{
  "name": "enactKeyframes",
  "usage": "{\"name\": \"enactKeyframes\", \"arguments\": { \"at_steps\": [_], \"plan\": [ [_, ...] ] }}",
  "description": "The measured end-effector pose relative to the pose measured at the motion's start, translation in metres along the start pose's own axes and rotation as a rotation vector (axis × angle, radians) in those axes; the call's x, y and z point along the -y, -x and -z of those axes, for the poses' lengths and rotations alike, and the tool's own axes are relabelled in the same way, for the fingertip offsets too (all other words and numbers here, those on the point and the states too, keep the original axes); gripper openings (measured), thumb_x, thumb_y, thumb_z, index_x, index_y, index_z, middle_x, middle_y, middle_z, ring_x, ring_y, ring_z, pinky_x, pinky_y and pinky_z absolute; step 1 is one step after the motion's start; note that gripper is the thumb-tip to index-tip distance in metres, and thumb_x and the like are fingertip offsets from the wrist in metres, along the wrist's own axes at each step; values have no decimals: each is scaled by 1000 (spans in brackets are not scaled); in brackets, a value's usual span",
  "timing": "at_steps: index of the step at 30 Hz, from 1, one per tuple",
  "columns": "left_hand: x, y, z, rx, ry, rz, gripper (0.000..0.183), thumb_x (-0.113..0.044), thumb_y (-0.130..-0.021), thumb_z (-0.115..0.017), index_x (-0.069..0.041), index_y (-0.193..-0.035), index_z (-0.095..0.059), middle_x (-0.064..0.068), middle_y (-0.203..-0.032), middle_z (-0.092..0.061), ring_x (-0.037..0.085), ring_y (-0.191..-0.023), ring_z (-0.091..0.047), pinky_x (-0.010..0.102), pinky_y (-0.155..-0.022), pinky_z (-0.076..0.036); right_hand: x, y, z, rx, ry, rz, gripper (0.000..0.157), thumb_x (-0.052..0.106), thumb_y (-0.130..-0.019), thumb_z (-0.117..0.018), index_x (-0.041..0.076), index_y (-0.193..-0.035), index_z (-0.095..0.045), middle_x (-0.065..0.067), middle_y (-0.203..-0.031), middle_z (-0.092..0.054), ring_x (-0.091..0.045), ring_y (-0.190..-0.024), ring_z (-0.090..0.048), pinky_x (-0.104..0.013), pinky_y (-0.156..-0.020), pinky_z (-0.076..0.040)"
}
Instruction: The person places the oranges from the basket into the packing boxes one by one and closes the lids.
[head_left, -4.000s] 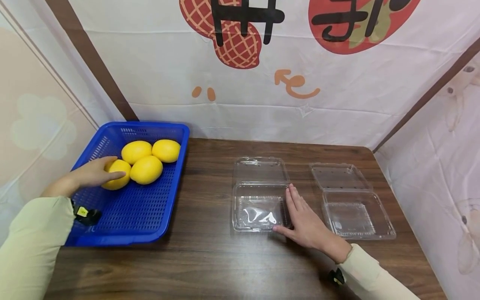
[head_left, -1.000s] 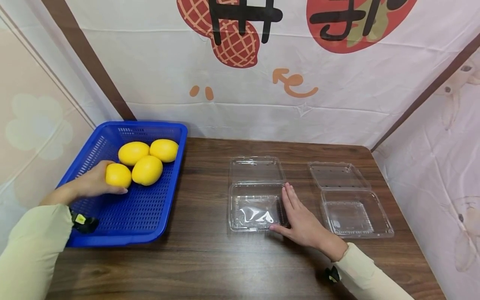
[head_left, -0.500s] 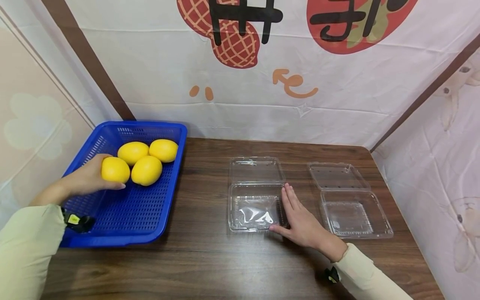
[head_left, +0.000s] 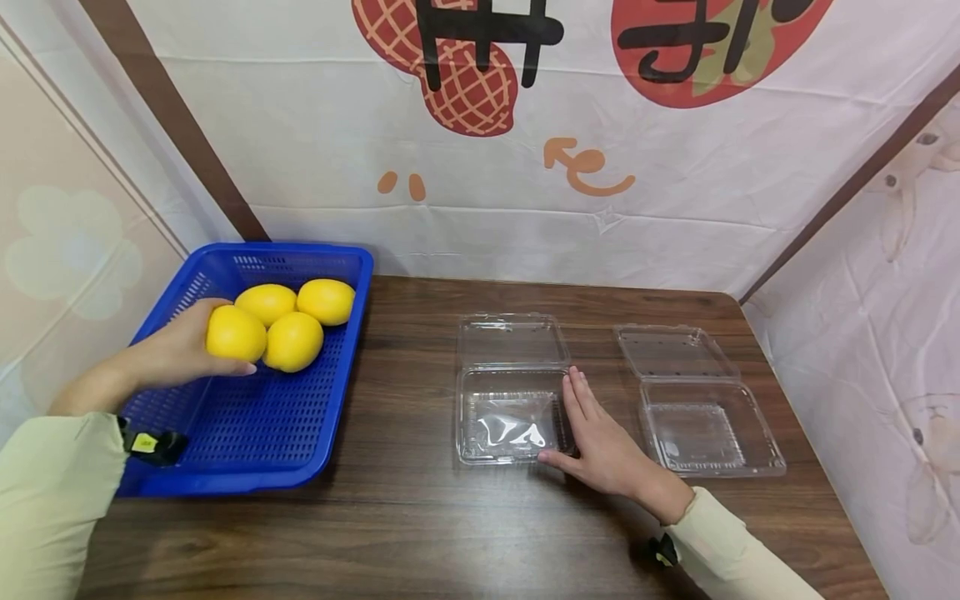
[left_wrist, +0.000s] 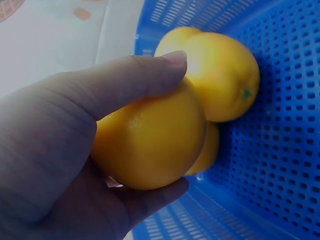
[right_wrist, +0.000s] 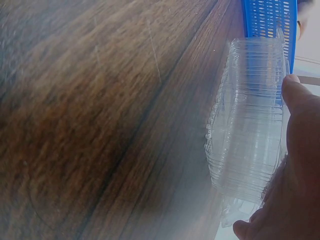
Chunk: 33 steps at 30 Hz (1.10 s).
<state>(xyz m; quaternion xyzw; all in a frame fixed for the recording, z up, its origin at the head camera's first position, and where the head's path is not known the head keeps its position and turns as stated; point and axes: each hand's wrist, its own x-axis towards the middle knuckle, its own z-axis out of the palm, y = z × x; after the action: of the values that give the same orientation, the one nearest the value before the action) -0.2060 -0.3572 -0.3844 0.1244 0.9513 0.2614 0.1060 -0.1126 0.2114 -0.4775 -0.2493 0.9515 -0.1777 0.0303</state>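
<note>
In the head view my left hand point(head_left: 176, 348) grips a yellow citrus fruit point(head_left: 237, 334) just above the floor of the blue basket point(head_left: 255, 479). The left wrist view shows the thumb on one side of this fruit point(left_wrist: 155, 142) and a finger curled under it. Close beside it are three more fruits, among them one point(left_wrist: 220, 75) with a green star-shaped stem end. With fingers extended, my right hand point(head_left: 603, 446) rests along the right side of a clear plastic clamshell box point(head_left: 510, 421), its lid laid back. The right wrist view shows the thumb at the rim of the box point(right_wrist: 250, 120).
A second clear clamshell box point(head_left: 697, 433), lid also laid back, lies to the right of my right hand. Both boxes are on a dark wooden table point(head_left: 405, 533). A printed cloth point(head_left: 315, 150) hangs behind the table, and more cloth stands at both sides.
Four seconds ago my left hand lay over the fruit in the basket. Now it grips that fruit and has raised it slightly. My right hand has stayed at the box.
</note>
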Motion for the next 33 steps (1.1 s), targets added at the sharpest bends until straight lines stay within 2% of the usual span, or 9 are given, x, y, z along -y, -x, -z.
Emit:
{"name": "enactKeyframes", "arguments": {
  "at_steps": [4,9,14,21,33],
  "plan": [
    [-7,-1,-1,-33,-3,-44,99,-24,-79,-90,20,-141,-26,38,-126,-45,45,-102,-54,56,-80,-49,0,0,0,0,2,1,113,58,-91,-68,-12,-157,-8,-31,-165,0,-43,-153,-7,-54,-120,-22],
    [-23,-1,0,-42,-10,-54,105,-25,-78,-90,19,-145,-23,40,-133,-40,49,-107,-51,64,-84,-46,-1,-1,-1,0,2,-1,114,58,-91,-68,-12,-157,-8,-31,-165,0,-42,-153,-6,-53,-120,-21],
    [-37,-2,1,-47,-14,-84,106,-20,-76,-91,21,-145,-22,42,-134,-38,51,-107,-50,65,-84,-46,-1,-1,-2,-5,3,-1,114,58,-90,-68,-12,-157,-9,-31,-165,0,-43,-153,-6,-53,-120,-21],
    [-44,-2,1,-41,-25,-92,107,-20,-76,-92,21,-145,-21,43,-135,-37,52,-108,-49,67,-85,-45,0,-2,-3,4,-9,-15,114,60,-91,-67,-11,-158,-7,-30,-166,1,-41,-154,-4,-51,-121,-19],
    [-62,-4,1,-46,-25,-127,106,-21,-76,-92,15,-148,-22,39,-137,-38,49,-109,-50,66,-85,-47,0,-1,-2,-3,-10,-15,114,58,-91,-68,-12,-157,-8,-31,-165,0,-44,-153,-7,-53,-120,-21]
  ]
}}
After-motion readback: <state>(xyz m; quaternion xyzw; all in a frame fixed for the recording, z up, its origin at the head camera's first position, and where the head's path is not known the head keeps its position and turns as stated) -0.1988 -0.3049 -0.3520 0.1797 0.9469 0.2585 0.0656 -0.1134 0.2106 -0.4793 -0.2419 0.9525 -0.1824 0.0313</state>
